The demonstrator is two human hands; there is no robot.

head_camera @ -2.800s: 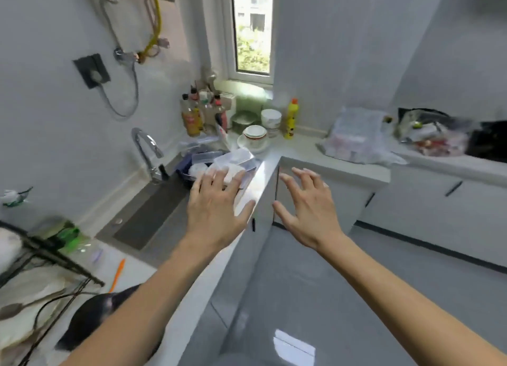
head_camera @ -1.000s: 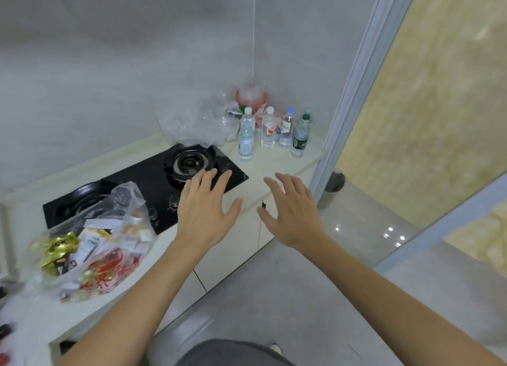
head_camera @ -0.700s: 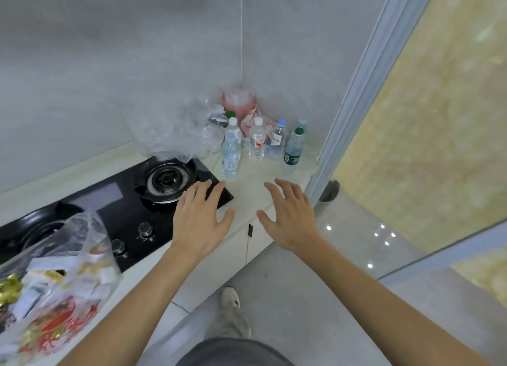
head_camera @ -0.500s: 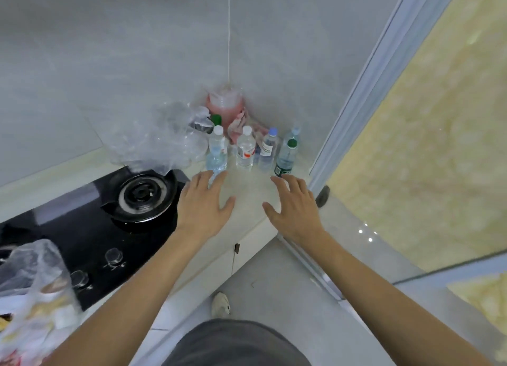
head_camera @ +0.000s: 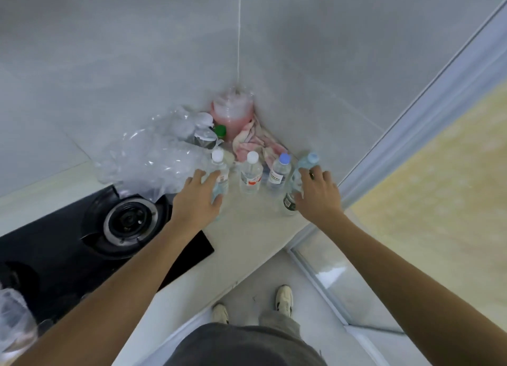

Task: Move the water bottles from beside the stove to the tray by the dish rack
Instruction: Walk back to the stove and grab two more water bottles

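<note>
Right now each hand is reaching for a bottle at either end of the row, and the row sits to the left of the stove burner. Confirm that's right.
Not quite. The head view shows the row to the right of the stove burner, in the wall corner. The rest holds: the left hand is at the white-capped bottle on one end, the right hand at the bottle with the dark label on the other.

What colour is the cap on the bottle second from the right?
Blue: the cap shows clearly in the head view, on the bottle standing untouched.

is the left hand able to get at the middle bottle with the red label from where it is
Probably yes. The left hand is at the leftmost bottle; the red-label bottle stands just right of it, its near side unblocked on the counter.
</note>
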